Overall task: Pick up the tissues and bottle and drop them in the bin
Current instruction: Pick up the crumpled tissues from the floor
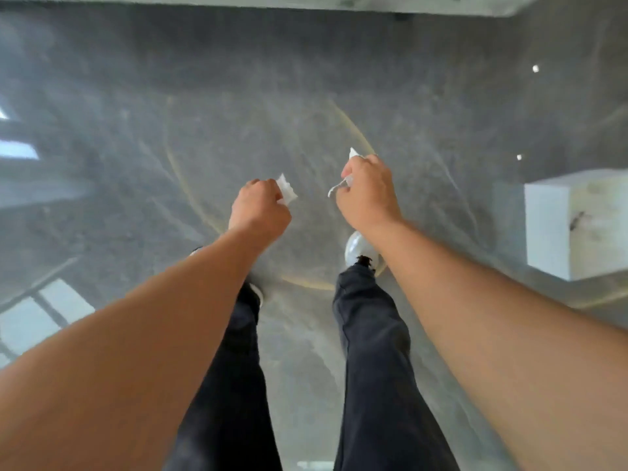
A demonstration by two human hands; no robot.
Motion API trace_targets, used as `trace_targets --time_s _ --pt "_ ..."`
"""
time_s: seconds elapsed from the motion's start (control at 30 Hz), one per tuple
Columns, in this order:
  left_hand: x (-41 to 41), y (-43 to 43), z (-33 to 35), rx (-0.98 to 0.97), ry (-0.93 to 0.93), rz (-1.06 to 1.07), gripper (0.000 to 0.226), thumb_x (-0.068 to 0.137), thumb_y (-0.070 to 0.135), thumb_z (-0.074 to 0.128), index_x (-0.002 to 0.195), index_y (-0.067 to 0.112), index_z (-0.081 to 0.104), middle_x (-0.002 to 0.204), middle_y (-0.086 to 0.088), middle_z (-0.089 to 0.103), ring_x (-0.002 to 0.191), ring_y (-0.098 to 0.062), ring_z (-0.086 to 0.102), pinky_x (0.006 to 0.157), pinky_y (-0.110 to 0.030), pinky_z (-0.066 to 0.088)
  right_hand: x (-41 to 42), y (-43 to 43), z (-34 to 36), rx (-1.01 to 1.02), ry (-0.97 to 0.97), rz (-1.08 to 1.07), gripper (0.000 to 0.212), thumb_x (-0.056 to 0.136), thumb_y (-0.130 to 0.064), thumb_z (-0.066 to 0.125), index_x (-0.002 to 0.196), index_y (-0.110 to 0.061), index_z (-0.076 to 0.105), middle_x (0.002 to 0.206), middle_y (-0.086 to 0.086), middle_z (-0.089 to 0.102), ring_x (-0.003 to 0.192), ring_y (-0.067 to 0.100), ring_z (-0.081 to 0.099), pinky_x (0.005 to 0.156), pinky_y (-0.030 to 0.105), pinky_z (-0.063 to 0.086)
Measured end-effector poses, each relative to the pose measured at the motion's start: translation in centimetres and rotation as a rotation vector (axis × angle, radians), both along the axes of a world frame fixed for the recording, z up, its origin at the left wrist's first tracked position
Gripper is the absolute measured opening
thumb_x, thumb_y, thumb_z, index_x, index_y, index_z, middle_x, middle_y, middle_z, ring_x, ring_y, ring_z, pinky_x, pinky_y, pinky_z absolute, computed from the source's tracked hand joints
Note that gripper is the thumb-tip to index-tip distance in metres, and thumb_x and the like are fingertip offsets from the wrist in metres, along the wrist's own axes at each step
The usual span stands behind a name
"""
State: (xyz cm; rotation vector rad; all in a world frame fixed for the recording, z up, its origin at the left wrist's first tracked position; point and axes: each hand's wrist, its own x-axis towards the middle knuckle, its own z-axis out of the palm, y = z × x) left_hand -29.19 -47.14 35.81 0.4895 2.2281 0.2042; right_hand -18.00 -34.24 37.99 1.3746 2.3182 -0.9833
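Observation:
I look straight down at a grey marble floor. My left hand (260, 209) is closed around a crumpled white tissue (286, 191) that sticks out past its knuckles. My right hand (368, 190) is closed on another white tissue (343, 183), with scraps showing above and below the fist. Both hands are held out in front of my legs, a little apart. No bottle and no bin can be made out in this view.
My dark trouser legs and white shoe (360, 251) stand on the floor (238, 96). A white block-shaped object (577, 226) sits at the right. Two small white specks (535, 68) lie on the floor at the upper right. A pale ledge runs along the top.

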Motion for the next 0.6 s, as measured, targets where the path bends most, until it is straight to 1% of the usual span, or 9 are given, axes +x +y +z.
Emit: trace_targets --time_s 0.07,0.17,0.27,0.33,0.4,0.5,0.6 --pt "4.5 6.2 1.0 0.045 -0.044 -0.071 0.03 0.074 0.009 0.053 0.101 0.01 0.067 0.111 -0.018 0.063 0.103 -0.037 0.057 0.083 -0.034 0.046 5.4 4.2 0.6 0.025 -0.02 -0.062 0.028 0.082 0.0 0.051 0.108 0.003 0.062 0.121 0.023 0.056 0.115 0.037 0.051 0.092 0.03 0.034" --pt "11.3 14.6 2.4 0.102 -0.099 -0.269 0.03 0.073 0.008 0.052 0.099 0.01 0.066 0.11 -0.016 0.062 0.101 -0.036 0.057 0.078 -0.033 0.045 13.6 9.6 1.7 0.025 -0.076 -0.225 0.028 0.081 0.001 0.05 0.107 0.001 0.062 0.118 0.022 0.056 0.112 0.038 0.052 0.093 0.037 0.037" --pt "17.1 21.8 3.8 0.14 -0.12 -0.429 0.028 0.072 0.008 0.05 0.095 0.012 0.066 0.106 -0.013 0.061 0.095 -0.033 0.058 0.07 -0.03 0.043 20.6 13.6 3.4 0.065 -0.105 -0.368 0.03 0.078 -0.004 0.051 0.105 -0.001 0.064 0.111 0.022 0.059 0.103 0.04 0.056 0.09 0.042 0.046" --pt "20.3 25.8 4.5 0.168 -0.141 -0.488 0.026 0.071 0.008 0.049 0.091 0.013 0.065 0.103 -0.013 0.062 0.091 -0.033 0.058 0.068 -0.029 0.043 24.5 15.3 4.3 0.066 -0.125 -0.416 0.033 0.078 -0.005 0.052 0.108 -0.002 0.064 0.11 0.022 0.059 0.101 0.04 0.058 0.09 0.041 0.048" --pt "23.2 29.1 4.7 0.192 -0.159 -0.564 0.023 0.072 0.008 0.049 0.088 0.014 0.064 0.1 -0.011 0.062 0.087 -0.031 0.058 0.066 -0.029 0.042 27.8 16.6 4.7 0.054 -0.134 -0.498 0.029 0.079 -0.005 0.054 0.106 -0.004 0.064 0.11 0.019 0.058 0.1 0.037 0.059 0.091 0.039 0.048" --pt "26.4 32.6 4.2 0.203 -0.17 -0.689 0.02 0.073 0.01 0.049 0.087 0.014 0.063 0.096 -0.007 0.06 0.081 -0.027 0.056 0.063 -0.03 0.043 31.2 18.3 4.3 0.051 -0.171 -0.627 0.021 0.078 -0.01 0.059 0.099 -0.008 0.063 0.109 0.016 0.058 0.099 0.034 0.06 0.09 0.041 0.051" --pt "28.0 34.9 2.3 0.166 -0.178 -0.831 0.021 0.074 0.009 0.051 0.09 0.015 0.063 0.095 -0.007 0.059 0.079 -0.026 0.057 0.063 -0.035 0.051 32.7 19.8 3.1 -0.009 -0.155 -0.784 0.018 0.081 -0.005 0.061 0.098 -0.002 0.063 0.111 0.019 0.057 0.097 0.037 0.06 0.085 0.04 0.052"
